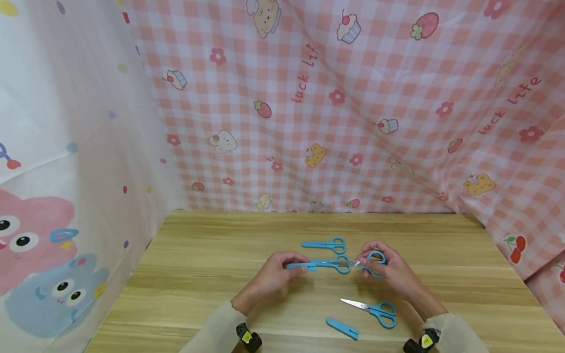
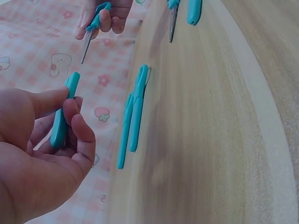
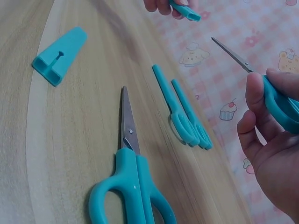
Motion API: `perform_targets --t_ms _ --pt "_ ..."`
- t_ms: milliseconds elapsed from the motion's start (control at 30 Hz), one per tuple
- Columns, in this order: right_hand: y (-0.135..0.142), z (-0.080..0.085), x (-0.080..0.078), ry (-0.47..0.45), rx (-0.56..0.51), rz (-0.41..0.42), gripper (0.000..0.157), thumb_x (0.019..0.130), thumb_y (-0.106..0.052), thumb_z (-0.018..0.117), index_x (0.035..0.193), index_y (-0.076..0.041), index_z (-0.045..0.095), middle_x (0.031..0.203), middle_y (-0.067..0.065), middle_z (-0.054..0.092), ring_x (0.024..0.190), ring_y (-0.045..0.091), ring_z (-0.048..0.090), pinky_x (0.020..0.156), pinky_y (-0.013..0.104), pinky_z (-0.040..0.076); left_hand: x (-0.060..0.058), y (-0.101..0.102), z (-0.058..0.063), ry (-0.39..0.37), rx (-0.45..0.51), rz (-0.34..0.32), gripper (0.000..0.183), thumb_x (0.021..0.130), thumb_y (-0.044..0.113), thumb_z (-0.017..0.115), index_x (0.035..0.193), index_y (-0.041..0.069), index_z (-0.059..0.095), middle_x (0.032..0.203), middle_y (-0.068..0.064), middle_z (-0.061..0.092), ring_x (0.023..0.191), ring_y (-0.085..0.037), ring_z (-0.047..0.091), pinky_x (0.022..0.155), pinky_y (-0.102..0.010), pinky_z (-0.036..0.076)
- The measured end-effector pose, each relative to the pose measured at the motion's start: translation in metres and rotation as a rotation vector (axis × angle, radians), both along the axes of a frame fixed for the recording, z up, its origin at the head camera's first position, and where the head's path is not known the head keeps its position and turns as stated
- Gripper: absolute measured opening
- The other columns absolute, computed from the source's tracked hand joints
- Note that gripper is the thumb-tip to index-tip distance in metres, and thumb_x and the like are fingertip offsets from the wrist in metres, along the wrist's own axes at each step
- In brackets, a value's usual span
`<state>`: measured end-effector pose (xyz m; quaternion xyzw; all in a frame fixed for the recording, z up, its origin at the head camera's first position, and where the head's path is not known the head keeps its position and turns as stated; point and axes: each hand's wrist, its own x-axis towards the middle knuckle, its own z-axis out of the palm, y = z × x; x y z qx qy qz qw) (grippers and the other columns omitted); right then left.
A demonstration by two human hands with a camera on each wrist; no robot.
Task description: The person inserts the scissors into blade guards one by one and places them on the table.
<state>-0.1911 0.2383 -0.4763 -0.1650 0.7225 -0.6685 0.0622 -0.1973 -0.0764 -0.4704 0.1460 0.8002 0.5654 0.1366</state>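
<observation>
Between thumb and fingers my left hand (image 1: pixel 274 270) pinches a blue blade cover (image 2: pixel 60 122), its slotted end toward the right. My right hand (image 1: pixel 387 264) holds a pair of scissors (image 3: pixel 279 100) by the blue handle, the bare blades together and pointing at the cover. A gap separates blade tips and cover in both wrist views. Beneath them on the table lies a covered pair of scissors (image 1: pixel 342 264), with a second covered pair (image 1: pixel 338 245) just behind it. Closer to me rest uncovered scissors (image 1: pixel 382 314) and a loose blade cover (image 1: pixel 342 328).
The wood-grain table (image 1: pixel 198 289) runs back to a pink checked cloth (image 1: pixel 273 98) hanging behind it. A white printed cloth (image 1: pixel 88 122) hangs along the left side. Each wrist wears a strap with a small black device.
</observation>
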Motion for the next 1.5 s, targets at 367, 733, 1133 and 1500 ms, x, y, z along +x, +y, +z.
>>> perform_targets --t_ms 367,733,1133,1500 --pt "-0.006 0.003 0.001 -0.007 0.004 -0.026 0.032 0.097 -0.012 0.063 0.115 0.01 0.047 0.102 0.016 0.067 0.073 0.017 0.066 0.07 0.028 0.056 -0.001 0.002 0.003 -0.026 0.033 0.002 0.019 0.098 0.006 0.059 0.112 0.008 0.071 0.097 -0.022 0.063 0.078 -0.015 0.054 0.069 -0.028 0.049" --pt "-0.011 0.004 0.001 -0.009 -0.021 -0.019 0.03 0.098 -0.012 0.062 0.114 0.01 0.048 0.099 0.013 0.066 0.071 0.011 0.064 0.069 0.027 0.054 0.0 0.004 0.005 0.001 0.079 0.005 0.019 0.098 0.007 0.06 0.116 0.004 0.066 0.101 -0.019 0.065 0.081 -0.018 0.057 0.074 -0.039 0.053" --pt "-0.017 0.007 0.002 -0.018 -0.049 0.001 0.025 0.098 -0.011 0.062 0.109 0.009 0.049 0.096 0.002 0.067 0.071 0.01 0.064 0.069 0.027 0.054 0.0 0.006 0.007 -0.002 0.067 0.002 0.017 0.098 0.013 0.061 0.114 0.009 0.067 0.095 -0.006 0.064 0.077 -0.013 0.055 0.072 -0.039 0.052" --pt "-0.02 0.008 0.003 0.01 -0.055 0.042 0.024 0.097 -0.008 0.061 0.108 0.01 0.049 0.096 -0.001 0.068 0.071 0.017 0.065 0.072 0.031 0.055 0.001 0.007 0.007 -0.004 0.084 -0.003 0.017 0.098 0.012 0.061 0.113 0.007 0.067 0.088 -0.001 0.062 0.075 -0.012 0.053 0.068 -0.031 0.049"
